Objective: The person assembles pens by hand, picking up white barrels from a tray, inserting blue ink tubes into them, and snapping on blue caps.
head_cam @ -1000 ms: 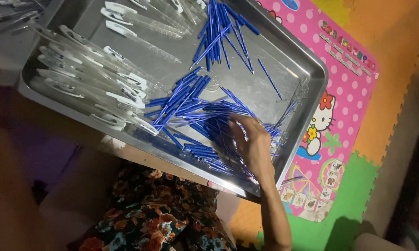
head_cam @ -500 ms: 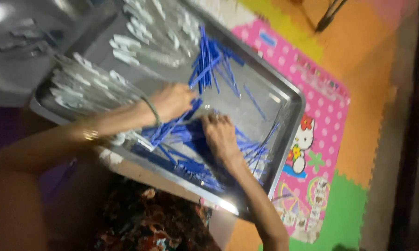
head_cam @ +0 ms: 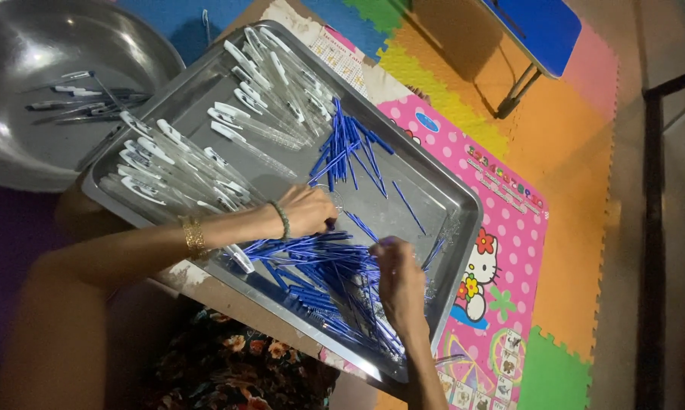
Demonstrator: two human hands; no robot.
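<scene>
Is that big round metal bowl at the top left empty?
Not empty. The metal bowl holds a few pens lying loose on its bottom; most of its inside is bare.

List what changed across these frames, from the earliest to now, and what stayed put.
The left hand, absent at first, came in over the metal tray onto the heap of blue pen refills. The right hand stayed on that heap throughout, fingers bent into it. Whether either hand grips any refill is unclear. The clear pen barrels and the tray lie as before.
</scene>
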